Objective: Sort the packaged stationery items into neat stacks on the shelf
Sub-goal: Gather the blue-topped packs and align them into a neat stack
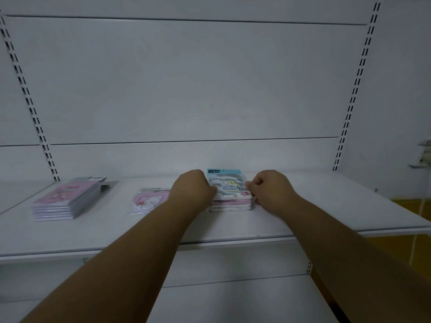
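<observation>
Fingers of left hand (pixel 193 186) and right hand (pixel 268 187) pinch top packet (pixel 227 184) | stacks: 2 | loose bear packet (pixel 149 201): 1

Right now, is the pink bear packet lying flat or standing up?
Flat. The pink bear packet lies face up on the shelf, alone, between two stacks.

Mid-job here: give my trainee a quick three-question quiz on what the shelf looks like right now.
1. True or false: both hands are at the blue-topped stack.
2. How many groups of packages lie on the shelf?
3. Which package lies by itself? A) the bear package B) a red box C) a green folder

Key:
1. True: the left hand and right hand hold its two sides.
2. Three, counting the pink stack.
3. A
</observation>
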The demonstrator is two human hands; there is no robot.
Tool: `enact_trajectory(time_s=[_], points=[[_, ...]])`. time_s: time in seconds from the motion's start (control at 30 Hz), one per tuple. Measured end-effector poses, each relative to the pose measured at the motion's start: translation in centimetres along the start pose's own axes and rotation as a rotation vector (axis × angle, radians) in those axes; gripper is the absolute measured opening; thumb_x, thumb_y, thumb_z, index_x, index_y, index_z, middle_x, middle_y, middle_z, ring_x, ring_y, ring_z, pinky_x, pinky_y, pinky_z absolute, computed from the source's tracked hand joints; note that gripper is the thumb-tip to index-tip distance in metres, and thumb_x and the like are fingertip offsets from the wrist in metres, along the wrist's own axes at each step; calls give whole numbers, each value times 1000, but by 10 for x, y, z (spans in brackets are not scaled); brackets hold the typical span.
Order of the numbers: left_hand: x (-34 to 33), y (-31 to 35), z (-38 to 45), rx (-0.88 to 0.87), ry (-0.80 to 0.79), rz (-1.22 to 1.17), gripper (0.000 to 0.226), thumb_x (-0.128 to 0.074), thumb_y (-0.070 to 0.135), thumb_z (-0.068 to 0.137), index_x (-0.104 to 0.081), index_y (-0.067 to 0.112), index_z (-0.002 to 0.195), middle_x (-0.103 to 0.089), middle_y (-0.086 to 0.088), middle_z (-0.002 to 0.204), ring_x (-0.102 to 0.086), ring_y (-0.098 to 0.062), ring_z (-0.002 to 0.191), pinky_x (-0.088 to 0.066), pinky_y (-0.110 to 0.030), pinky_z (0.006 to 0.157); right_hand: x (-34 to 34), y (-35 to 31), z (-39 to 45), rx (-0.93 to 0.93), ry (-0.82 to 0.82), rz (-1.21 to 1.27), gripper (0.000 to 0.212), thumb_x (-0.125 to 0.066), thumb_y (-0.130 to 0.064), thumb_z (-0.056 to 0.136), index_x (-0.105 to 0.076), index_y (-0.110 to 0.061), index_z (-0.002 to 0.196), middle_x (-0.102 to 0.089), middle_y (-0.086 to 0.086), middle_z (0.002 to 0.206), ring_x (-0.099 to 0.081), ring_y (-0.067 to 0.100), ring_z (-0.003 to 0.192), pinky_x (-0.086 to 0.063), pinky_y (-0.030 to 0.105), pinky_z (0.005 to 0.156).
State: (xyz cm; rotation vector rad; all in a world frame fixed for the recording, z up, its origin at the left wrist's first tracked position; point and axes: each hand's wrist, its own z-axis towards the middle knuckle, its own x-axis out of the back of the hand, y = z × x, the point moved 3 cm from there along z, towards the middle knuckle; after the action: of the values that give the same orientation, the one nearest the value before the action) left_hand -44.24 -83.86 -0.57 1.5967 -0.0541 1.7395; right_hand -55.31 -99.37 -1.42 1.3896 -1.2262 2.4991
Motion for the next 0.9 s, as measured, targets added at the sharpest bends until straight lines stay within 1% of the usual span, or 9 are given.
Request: enact_trajectory(time_s=[0.1, 0.17, 0.23, 0.33, 0.4, 0.47, 0.53, 0.67, 0.9], points=[[1, -4, -15, -15, 59, -5, 37, -56, 51, 91, -62, 16, 99, -68, -1, 90, -61, -17, 78, -45, -27, 61, 5, 4, -15, 59, 37, -38, 35, -55, -43, 93, -58, -16, 71, -58, 0, 69, -56, 16, 68, -40, 26, 58], [1, -7, -27, -40, 48, 45, 36, -56, 54, 90, -58, 19, 92, -63, 1, 84, -57, -15, 76, -41, -27, 60, 7, 11, -28, 117, 17, -78, 36, -57, -51, 89, -56, -21, 69, -55, -5, 66, -51, 9, 63, -35, 24, 55], [3, -8, -33, -82, 43, 103, 28, -57, 48, 91, -54, 21, 86, -60, 2, 82, -54, -15, 75, -39, -26, 62, 9, 14, -37, 166, -31, -97, 31, -62, -50, 86, -57, -24, 69, -57, -6, 66, -52, 8, 63, -35, 23, 55], [4, -9, -36, -104, 62, 124, 17, -57, 36, 93, -56, 20, 88, -63, 0, 87, -52, -16, 76, -38, -26, 65, 7, 12, -39, 216, -69, -110, 21, -66, -38, 87, -57, -27, 72, -59, -7, 71, -55, 11, 70, -37, 20, 57], [2, -11, -37, -100, 71, 100, 16, -57, 36, 93, -56, 20, 92, -63, 1, 91, -53, -17, 81, -40, -27, 66, 6, 11, -38, 212, -45, -121, 20, -66, -38, 87, -56, -26, 74, -59, -7, 73, -54, 12, 70, -36, 20, 57], [0, -14, -38, -90, 73, 72, 21, -58, 40, 92, -56, 20, 99, -59, 3, 91, -53, -16, 85, -40, -28, 68, 6, 11, -37, 191, -18, -118, 18, -66, -39, 86, -58, -23, 83, -61, -5, 76, -54, 11, 70, -36, 20, 56], [-2, -15, -39, -98, 81, 79, 20, -56, 39, 94, -58, 20, 101, -62, 2, 95, -52, -16, 85, -41, -28, 70, 5, 10, -36, 201, -30, -142, 15, -66, -36, 87, -62, -21, 89, -63, -3, 82, -56, 13, 75, -38, 21, 60], [-4, -14, -40, -117, 103, 103, 17, -54, 36, 96, -58, 20, 92, -65, 0, 92, -53, -17, 81, -43, -28, 70, 4, 8, -36, 214, -42, -164, 13, -64, -32, 89, -67, -19, 88, -66, -2, 83, -58, 14, 79, -40, 25, 68], [-8, -17, -37, -81, 91, 113, 23, -54, 40, 95, -59, 18, 89, -57, 3, 79, -55, -17, 78, -42, -29, 66, 5, 10, -38, 208, -34, -176, 16, -65, -34, 89, -68, -19, 86, -66, -1, 82, -58, 15, 78, -40, 25, 69]])
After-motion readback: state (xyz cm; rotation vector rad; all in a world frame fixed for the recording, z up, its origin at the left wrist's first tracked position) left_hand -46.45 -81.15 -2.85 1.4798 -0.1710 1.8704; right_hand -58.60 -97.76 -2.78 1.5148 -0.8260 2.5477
